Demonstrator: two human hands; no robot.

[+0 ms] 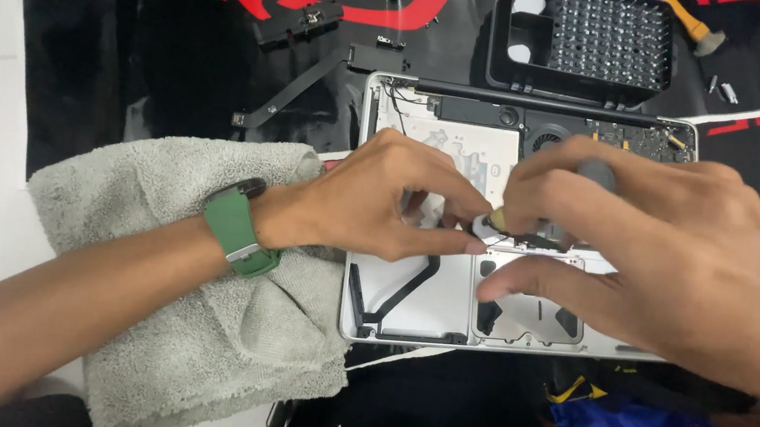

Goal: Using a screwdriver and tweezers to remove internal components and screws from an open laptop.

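Hands meet over the open laptop (408, 312): left hand (382, 195) pinches a small black part (479, 234) at its middle; right hand (660, 256) curls closed around a tool (499, 219), mostly hidden. Left forearm rests on a towel (204, 336).

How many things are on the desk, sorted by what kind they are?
Opened laptops: 1
Grey towels: 1
Black bit cases: 1
Loose black laptop parts: 2
Yellow-handled tools: 1
Hands, left hand and right hand: 2
Total: 8
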